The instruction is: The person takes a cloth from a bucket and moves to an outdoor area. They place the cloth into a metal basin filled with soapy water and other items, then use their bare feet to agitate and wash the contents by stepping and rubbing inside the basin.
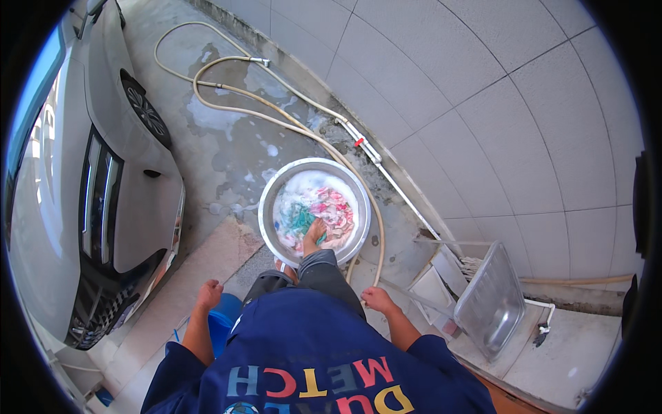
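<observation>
My left hand (209, 294) hangs at my side with its fingers curled and nothing visible in them, above a blue bucket (223, 323). On the other side my right hand (377, 300) is also curled. A beige hose (381, 243) runs behind it in the view; whether the fingers touch the hose is unclear. Before me stands a round metal basin (262, 217) with sudsy water (305, 181). Pink patterned cloth (339, 212) and green cloth (299, 217) lie soaking there. One bare foot (315, 230) presses on the cloth; the other foot (284, 269) stands outside, by the rim.
A light-coloured car (139, 207) is parked at the left. Hose loops (227, 106) lie on wet concrete (232, 150). Along the tiled wall (414, 93) runs a white pipe with a red valve handle (359, 142). A metal sink (491, 300) stands at the right.
</observation>
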Action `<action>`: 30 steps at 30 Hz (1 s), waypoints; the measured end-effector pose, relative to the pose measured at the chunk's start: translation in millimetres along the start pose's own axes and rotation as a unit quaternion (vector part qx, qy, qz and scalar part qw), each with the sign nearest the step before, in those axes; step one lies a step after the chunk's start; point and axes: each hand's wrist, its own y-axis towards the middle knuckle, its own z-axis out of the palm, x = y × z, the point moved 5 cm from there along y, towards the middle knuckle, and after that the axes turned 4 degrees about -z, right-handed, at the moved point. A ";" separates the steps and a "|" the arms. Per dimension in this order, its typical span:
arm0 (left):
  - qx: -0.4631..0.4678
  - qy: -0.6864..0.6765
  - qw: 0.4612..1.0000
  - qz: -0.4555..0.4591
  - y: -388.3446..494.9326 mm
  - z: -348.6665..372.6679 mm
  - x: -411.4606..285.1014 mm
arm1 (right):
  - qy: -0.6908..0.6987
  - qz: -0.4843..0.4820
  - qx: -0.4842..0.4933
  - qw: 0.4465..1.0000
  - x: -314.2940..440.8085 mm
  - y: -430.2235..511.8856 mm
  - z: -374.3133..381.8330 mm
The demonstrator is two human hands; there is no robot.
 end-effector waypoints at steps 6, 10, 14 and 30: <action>0.020 0.036 0.999 0.030 -7.2 4.0 -22.4 | 0.003 0.048 -0.041 0.998 -39.7 -11.8 -22.6; 0.012 0.075 0.995 0.068 -13.0 5.1 -14.8 | 0.116 0.067 -0.066 0.989 -44.6 -19.5 -17.0; 0.000 -0.027 0.999 -0.017 -18.2 11.4 20.1 | 0.029 0.057 0.027 0.998 -42.3 -5.1 -6.9; -0.039 -0.060 0.997 0.017 22.8 -14.2 -4.5 | -0.248 -0.167 0.107 0.948 -18.8 33.6 7.1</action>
